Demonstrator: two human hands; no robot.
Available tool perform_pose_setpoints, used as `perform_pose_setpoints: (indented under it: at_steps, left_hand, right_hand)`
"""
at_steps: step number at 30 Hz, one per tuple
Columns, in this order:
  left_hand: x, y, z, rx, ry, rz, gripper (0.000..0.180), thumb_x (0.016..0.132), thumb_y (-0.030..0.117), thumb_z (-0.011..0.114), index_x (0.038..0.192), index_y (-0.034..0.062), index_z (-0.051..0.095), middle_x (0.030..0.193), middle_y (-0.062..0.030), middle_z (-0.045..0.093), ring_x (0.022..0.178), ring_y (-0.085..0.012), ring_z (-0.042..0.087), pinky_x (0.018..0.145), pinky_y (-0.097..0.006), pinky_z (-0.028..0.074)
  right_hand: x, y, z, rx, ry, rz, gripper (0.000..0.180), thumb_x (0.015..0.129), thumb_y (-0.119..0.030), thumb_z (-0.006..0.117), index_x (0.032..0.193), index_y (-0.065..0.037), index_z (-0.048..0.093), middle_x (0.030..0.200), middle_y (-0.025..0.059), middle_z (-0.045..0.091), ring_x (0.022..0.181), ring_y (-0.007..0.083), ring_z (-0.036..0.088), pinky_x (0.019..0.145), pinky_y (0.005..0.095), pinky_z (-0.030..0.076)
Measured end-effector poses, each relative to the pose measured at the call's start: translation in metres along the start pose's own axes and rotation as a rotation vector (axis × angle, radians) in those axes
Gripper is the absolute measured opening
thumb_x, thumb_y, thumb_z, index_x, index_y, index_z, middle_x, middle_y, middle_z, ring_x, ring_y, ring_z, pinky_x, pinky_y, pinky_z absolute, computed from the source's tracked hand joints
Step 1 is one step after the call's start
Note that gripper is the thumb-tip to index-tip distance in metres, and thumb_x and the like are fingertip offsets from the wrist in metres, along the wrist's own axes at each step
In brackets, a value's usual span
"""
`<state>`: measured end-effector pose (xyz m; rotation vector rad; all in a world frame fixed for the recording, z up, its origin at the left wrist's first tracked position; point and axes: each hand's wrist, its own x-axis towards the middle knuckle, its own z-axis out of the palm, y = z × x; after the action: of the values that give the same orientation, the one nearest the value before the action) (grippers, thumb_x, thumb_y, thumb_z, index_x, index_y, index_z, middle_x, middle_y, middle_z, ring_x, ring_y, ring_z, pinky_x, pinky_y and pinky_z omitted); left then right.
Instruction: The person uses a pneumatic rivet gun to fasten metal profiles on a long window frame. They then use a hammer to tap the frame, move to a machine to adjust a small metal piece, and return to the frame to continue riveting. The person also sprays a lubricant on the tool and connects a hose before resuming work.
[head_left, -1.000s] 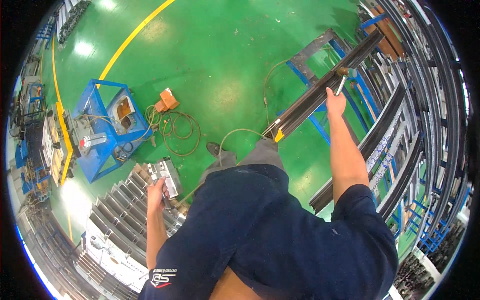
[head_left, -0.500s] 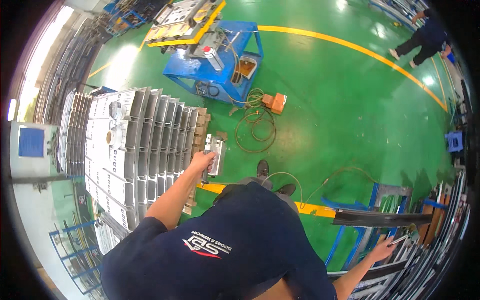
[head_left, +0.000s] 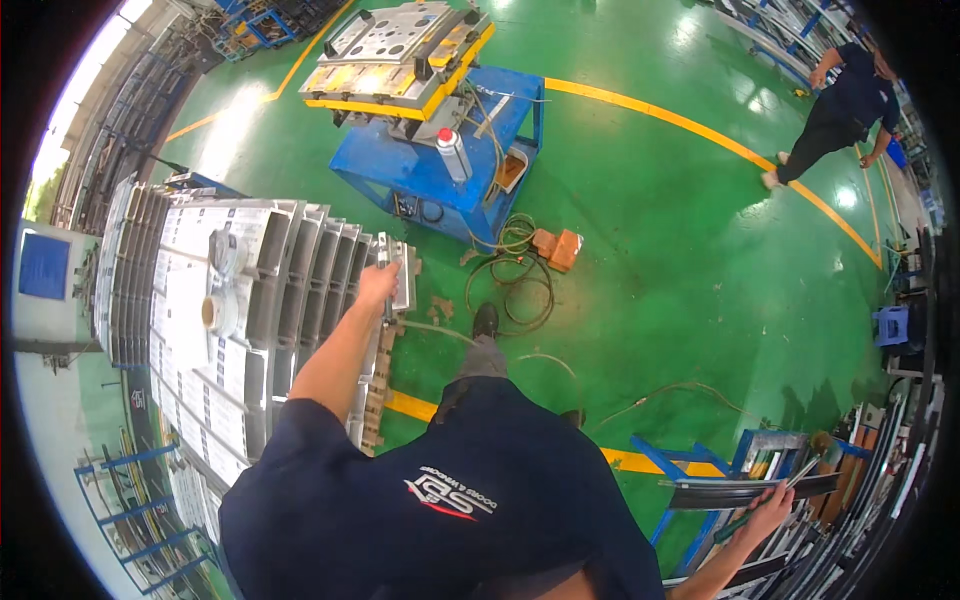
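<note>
Head view: the left hand (head_left: 377, 284) clasps a tool (head_left: 404, 282) near the pallet's (head_left: 374, 415) right edge, while the right hand (head_left: 770, 512) grips a hammer (head_left: 804, 468) mid-handle, probably for balance.

Toward twelve o'clock, a blue metal table (head_left: 382, 160) bears a silver cylindrical can with a red cap (head_left: 454, 160). At two, close in, sits an orange box (head_left: 565, 251); farther out, a dark-clothed co-worker (head_left: 848, 108). A blue plastic stool (head_left: 891, 328) stands at three.

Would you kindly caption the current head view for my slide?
Left hand grips a boxy silver metal tool; right hand holds a silver-shafted mallet.
</note>
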<state>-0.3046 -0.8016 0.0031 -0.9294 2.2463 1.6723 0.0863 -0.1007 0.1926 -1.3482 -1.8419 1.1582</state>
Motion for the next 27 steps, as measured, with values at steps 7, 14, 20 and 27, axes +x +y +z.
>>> perform_pose_setpoints:
  at_steps: [7, 14, 20, 27]
  left_hand:
    - [0.202, 0.064, -0.005, 0.64, 0.267, 0.319, 0.067, 0.086, 0.054, 0.07, 0.088, -0.0132, 0.069, 0.085, -0.033, 0.069, 0.086, -0.046, 0.07, 0.078, -0.051, 0.054]
    - [0.306, 0.124, 0.012, 0.822, 0.256, 0.304, 0.059, 0.091, 0.054, 0.065, 0.102, -0.0032, 0.072, 0.104, -0.0277, 0.071, 0.1, -0.0449, 0.069, 0.087, -0.05, 0.055]
    - [0.315, 0.108, 0.051, 0.953, 0.212, 0.337, 0.053, 0.092, 0.054, 0.066, 0.107, 0.0022, 0.068, 0.104, -0.023, 0.073, 0.1, -0.0417, 0.07, 0.086, -0.051, 0.055]
    - [0.329, 0.047, 0.099, 0.907, 0.014, 0.293, 0.044, 0.096, 0.032, 0.066, 0.125, 0.0024, 0.051, 0.119, -0.023, 0.065, 0.114, -0.0407, 0.062, 0.095, -0.052, 0.051]
  right_hand:
    - [-0.087, -0.043, 0.055, -0.151, -0.025, 0.178, 0.032, 0.107, -0.037, 0.049, 0.093, -0.009, 0.054, 0.066, 0.0004, 0.046, 0.05, 0.0091, 0.043, 0.04, 0.0242, 0.034]
    - [-0.152, -0.072, 0.095, -0.181, -0.008, 0.357, 0.038, 0.105, -0.045, 0.05, 0.093, -0.009, 0.054, 0.064, 0.0017, 0.046, 0.05, 0.0116, 0.045, 0.041, 0.0257, 0.034]
    - [-0.187, -0.1, 0.149, -0.164, 0.045, 0.396, 0.038, 0.105, -0.045, 0.051, 0.093, -0.009, 0.054, 0.064, 0.0021, 0.047, 0.05, 0.0105, 0.045, 0.041, 0.0256, 0.034]
    - [-0.209, -0.104, 0.195, -0.166, -0.146, 0.457, 0.033, 0.105, -0.04, 0.051, 0.092, -0.01, 0.055, 0.063, -0.0003, 0.047, 0.048, 0.01, 0.046, 0.039, 0.0253, 0.034]
